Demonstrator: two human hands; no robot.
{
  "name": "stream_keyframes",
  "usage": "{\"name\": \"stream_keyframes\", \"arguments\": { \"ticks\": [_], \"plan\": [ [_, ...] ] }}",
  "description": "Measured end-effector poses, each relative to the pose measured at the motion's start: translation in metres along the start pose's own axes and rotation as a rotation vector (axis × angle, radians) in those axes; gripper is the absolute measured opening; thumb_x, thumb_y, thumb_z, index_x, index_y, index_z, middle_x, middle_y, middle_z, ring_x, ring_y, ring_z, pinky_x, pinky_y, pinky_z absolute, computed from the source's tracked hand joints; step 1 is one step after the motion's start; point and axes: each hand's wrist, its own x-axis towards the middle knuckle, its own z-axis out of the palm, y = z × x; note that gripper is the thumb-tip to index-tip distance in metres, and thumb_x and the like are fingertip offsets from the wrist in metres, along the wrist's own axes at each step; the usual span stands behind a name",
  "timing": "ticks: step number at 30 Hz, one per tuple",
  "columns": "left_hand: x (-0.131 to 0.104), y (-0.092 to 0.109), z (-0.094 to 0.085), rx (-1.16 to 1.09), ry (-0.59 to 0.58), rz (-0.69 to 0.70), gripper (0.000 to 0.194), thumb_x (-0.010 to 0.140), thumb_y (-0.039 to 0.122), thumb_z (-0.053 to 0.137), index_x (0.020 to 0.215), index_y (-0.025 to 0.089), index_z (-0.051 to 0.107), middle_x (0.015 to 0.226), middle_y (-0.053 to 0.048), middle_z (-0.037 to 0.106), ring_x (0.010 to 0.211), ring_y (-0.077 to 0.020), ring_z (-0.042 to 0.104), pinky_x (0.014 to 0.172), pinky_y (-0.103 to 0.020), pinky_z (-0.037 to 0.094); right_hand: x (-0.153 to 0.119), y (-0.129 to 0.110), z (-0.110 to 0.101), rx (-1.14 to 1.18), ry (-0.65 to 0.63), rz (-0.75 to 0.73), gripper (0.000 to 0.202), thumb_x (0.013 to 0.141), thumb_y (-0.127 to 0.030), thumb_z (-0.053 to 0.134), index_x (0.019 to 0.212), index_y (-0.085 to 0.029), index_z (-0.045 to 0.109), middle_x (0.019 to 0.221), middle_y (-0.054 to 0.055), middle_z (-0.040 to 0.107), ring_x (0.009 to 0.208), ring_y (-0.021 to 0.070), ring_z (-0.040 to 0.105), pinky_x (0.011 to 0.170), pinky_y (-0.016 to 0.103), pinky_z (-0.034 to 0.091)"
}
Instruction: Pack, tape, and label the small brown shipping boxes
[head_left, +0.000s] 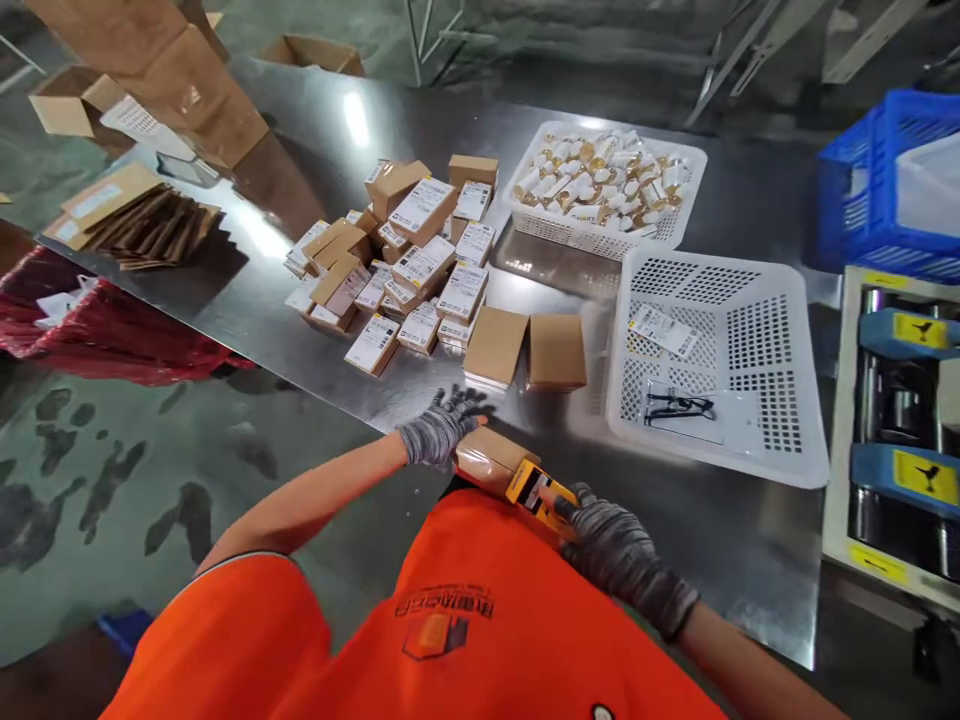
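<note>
Against the table's near edge, a small brown box (pixel 493 456) lies in front of my orange shirt. My left hand (pixel 442 428), in a grey glove with bare fingertips, has its fingers spread at the box's left end. A yellow handheld device (pixel 537 494) with a dark screen is in my right hand (pixel 611 540), its front end against the right end of the box. Just beyond stand two plain brown box stacks (pixel 495 345). Farther back is a pile of small boxes with white labels (pixel 421 262).
A white basket (pixel 814 420) with a labelled packet and a clear bag stands right. Behind it, another white basket (pixel 574 236) holds many small bottles. Flat brown envelopes (pixel 127 215) lie far left. A blue crate (pixel 851 190) and a roller unit (pixel 900 410) border the right side.
</note>
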Motion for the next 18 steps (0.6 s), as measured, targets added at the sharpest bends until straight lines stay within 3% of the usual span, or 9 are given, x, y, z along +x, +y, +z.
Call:
{"name": "stream_keyframes", "arguments": {
  "ticks": [2, 6, 9, 14, 16, 18],
  "plan": [
    [0.006, 0.026, 0.015, 0.141, 0.008, 0.073, 0.140, 0.076, 0.039, 0.119, 0.200, 0.024, 0.056, 0.211, -0.030, 0.045, 0.196, -0.0694, 0.034, 0.155, -0.100, 0.022, 0.000, -0.009, -0.011, 0.015, -0.081, 0.048, 0.072, 0.106, -0.028, 0.089, 0.177, -0.019, 0.084, 0.167, 0.035, 0.084, 0.129, 0.0509, 0.095, 0.114, 0.061, 0.080],
    [0.015, 0.057, 0.038, 0.199, 0.017, 0.145, 0.120, 0.099, 0.061, 0.104, 0.198, 0.013, 0.057, 0.197, -0.031, 0.065, 0.189, -0.0637, 0.052, 0.162, -0.084, 0.024, -0.003, -0.023, -0.033, 0.009, -0.112, 0.056, 0.069, 0.113, -0.028, 0.083, 0.181, -0.015, 0.081, 0.170, 0.036, 0.083, 0.139, 0.0498, 0.093, 0.122, 0.059, 0.078],
    [0.016, 0.055, 0.038, 0.193, 0.016, 0.141, 0.119, 0.097, 0.056, 0.105, 0.194, 0.005, 0.060, 0.191, -0.034, 0.069, 0.185, -0.0654, 0.055, 0.163, -0.084, 0.022, -0.013, -0.017, -0.037, 0.030, -0.121, -0.010, 0.069, 0.115, -0.031, 0.080, 0.182, -0.012, 0.079, 0.179, 0.038, 0.076, 0.147, 0.0522, 0.090, 0.127, 0.061, 0.076],
    [0.012, 0.043, 0.035, 0.195, 0.023, 0.137, 0.122, 0.090, 0.052, 0.110, 0.195, 0.012, 0.062, 0.190, -0.033, 0.071, 0.185, -0.0632, 0.055, 0.159, -0.087, 0.028, -0.053, 0.030, -0.014, 0.134, 0.008, -0.050, 0.073, 0.101, -0.026, 0.083, 0.173, -0.019, 0.088, 0.170, 0.034, 0.084, 0.138, 0.0577, 0.091, 0.122, 0.067, 0.078],
    [0.012, 0.039, 0.038, 0.183, 0.021, 0.123, 0.123, 0.089, 0.053, 0.109, 0.195, 0.012, 0.062, 0.192, -0.032, 0.069, 0.186, -0.0642, 0.053, 0.160, -0.088, 0.026, -0.062, 0.046, -0.005, 0.128, -0.030, -0.018, 0.074, 0.103, -0.024, 0.079, 0.176, -0.016, 0.086, 0.164, 0.034, 0.087, 0.138, 0.0551, 0.092, 0.123, 0.063, 0.078],
    [0.011, 0.037, 0.040, 0.156, 0.017, 0.111, 0.123, 0.087, 0.050, 0.110, 0.193, 0.008, 0.063, 0.192, -0.033, 0.068, 0.187, -0.0662, 0.051, 0.161, -0.087, 0.021, -0.058, 0.050, -0.001, 0.104, -0.058, 0.020, 0.073, 0.103, -0.022, 0.078, 0.176, -0.021, 0.085, 0.162, 0.031, 0.088, 0.135, 0.0485, 0.092, 0.121, 0.058, 0.079]
  ]
}}
